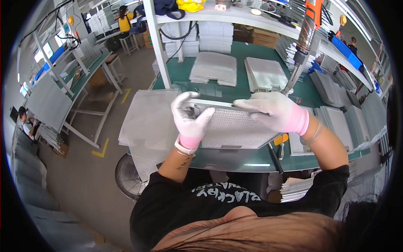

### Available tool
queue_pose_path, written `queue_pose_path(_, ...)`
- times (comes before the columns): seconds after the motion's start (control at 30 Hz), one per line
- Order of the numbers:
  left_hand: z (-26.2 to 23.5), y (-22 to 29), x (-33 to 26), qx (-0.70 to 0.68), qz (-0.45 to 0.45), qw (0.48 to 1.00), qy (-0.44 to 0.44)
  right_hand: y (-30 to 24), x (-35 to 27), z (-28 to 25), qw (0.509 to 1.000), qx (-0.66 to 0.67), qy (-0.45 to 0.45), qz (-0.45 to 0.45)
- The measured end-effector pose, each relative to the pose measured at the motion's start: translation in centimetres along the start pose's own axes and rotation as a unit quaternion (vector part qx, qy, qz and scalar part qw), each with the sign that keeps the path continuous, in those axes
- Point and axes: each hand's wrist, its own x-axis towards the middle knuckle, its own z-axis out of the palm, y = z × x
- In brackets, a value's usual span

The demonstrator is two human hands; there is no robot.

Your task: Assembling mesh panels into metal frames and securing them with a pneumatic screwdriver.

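A rectangular silver mesh panel [235, 131] with a metal edge frame is tilted up over the green bench in front of me. My left hand [187, 117], in a white glove with a pink cuff, is curled round its far left corner, the thumb on the mesh side. My right hand [272, 111], gloved the same way, grips the far edge strip toward the right, fingers pointing left along it. Its thumb is mostly hidden. Loose mesh sheets [149, 115] lie left of the panel, hanging over the bench edge.
Behind the panel sit two mesh stacks [214, 68] [266, 73]. An orange power driver [308, 29] hangs at upper right. A black-handled tool [275, 158] and an orange-bladed scraper [281, 145] lie near the front edge. Framed panels [333, 126] stand right; a floor fan [129, 176] is below left.
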Motion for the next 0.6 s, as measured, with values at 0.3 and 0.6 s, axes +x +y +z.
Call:
queue_pose_path(0.3, 0.2, -1.7, 0.0, 0.174, 0.079, 0.982, 0.004, 1.0, -0.1, 0.6, 0.999, -0.023, 0.017, 0.022)
queue_pose_path(0.6, -1.4, -3.3, -0.1, 0.113, 0.055, 0.992, 0.005, 0.8, 0.5, 0.2, 0.999, -0.017, 0.015, 0.027)
